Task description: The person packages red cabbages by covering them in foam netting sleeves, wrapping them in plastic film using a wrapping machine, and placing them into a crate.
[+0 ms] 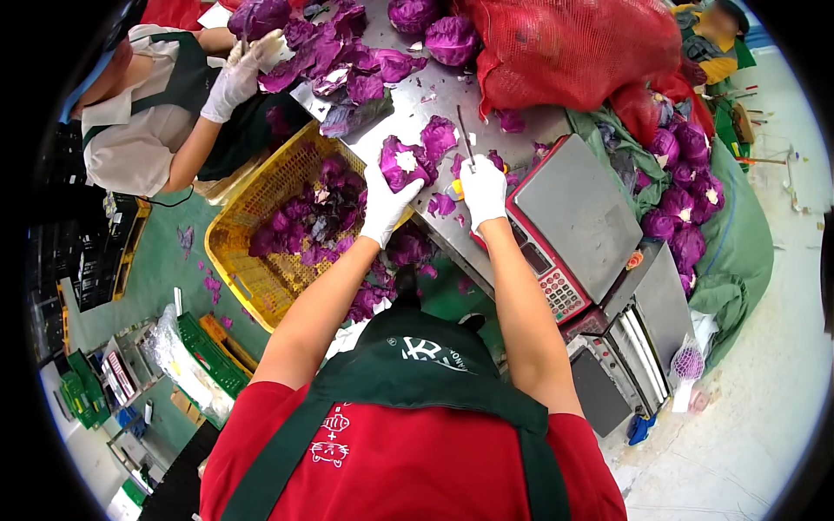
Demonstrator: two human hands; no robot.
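In my gloved left hand (387,207) is a red cabbage (396,176), its pale cut stem end facing up, held over the metal table's (445,227) near edge. My gloved right hand (484,189) is closed around a knife (466,133), the thin dark blade pointing away from me. A bit of yellow, perhaps its handle, shows beside the fingers. Loose purple leaves (440,137) lie between and around my hands. Below my left hand stands a yellow crate (252,291) with purple leaves in it.
A red-framed scale (578,217) stands right of my right hand. Beyond are a red mesh sack (565,52) and more cabbages (682,191) on green cloth. At left, a co-worker's gloved hands (233,91) hold a cabbage (259,17) beside a leaf pile (334,52).
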